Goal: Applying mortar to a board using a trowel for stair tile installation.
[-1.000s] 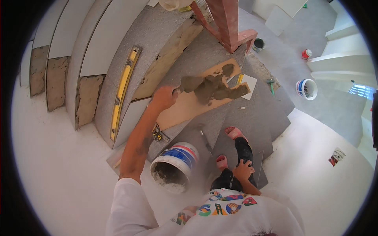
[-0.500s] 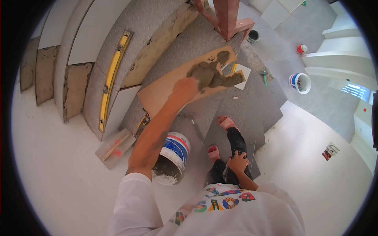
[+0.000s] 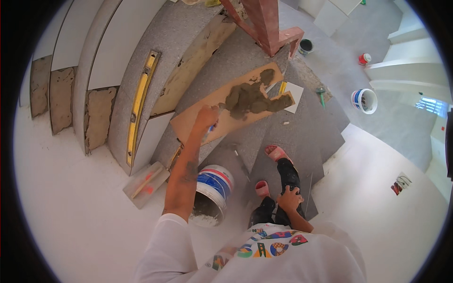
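Note:
My left hand [image 3: 206, 119] is closed round the blue-and-white handle of a small tool [image 3: 209, 133], probably a trowel. Its metal end is mostly hidden, pointing toward the mortar. Beneath the hand lies a long tan panel [image 3: 188, 120], resting at a slant on the grey stair treads. Wet grey-brown mortar [image 3: 247, 100] is spread unevenly over the panel's far right half. My right hand [image 3: 289, 200] rests on my knee with its fingers spread, holding nothing.
Left of the panel, a yellow spirit level [image 3: 138, 111] leans along a step. A flat trowel [image 3: 145, 185] and a tipped bucket [image 3: 214, 184] lie near my left forearm. A reddish metal post [image 3: 264, 26] stands beyond. Another white bucket [image 3: 364, 101] is lower right of the stairs.
My left hand has drawn back from the mortar toward the panel's near left part, showing more of the tool's handle. My right hand stays on my knee. The whole view has shifted slightly.

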Motion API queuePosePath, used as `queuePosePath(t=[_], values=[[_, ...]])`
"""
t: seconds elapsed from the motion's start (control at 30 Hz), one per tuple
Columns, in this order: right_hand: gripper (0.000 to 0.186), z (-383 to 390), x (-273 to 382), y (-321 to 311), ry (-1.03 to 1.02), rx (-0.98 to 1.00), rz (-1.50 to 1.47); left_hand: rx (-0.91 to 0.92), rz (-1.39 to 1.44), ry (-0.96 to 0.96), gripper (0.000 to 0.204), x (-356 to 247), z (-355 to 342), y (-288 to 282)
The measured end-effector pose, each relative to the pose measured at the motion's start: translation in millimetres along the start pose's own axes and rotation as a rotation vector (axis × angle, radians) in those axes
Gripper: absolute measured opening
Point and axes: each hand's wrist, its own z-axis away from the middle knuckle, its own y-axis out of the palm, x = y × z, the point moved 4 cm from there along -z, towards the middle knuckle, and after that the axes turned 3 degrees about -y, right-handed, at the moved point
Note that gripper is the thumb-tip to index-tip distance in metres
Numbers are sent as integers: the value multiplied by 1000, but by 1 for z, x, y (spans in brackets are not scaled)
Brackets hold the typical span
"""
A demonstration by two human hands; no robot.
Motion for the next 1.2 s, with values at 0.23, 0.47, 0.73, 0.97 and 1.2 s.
queuePosePath(t=[0.23, 0.47, 0.73, 0.97, 1.2], values=[[61, -2, 1, 4, -23, 5, -1, 251, 844, -307, 32, 23, 11, 77], [60, -12, -12, 23, 27, -69, -37, 363, 1019, -387, 34, -59, 17, 122], [59, -7, -13, 11, 86, -60, -94, -223, -493, 564, 36, -98, -20, 74], [56, -6, -9, 6, 96, -74, -103, -202, -493, 617, 35, -123, -32, 77], [55, -3, -6, -4, 120, -79, -105, 92, -47, 101, 39, -108, -16, 100]])
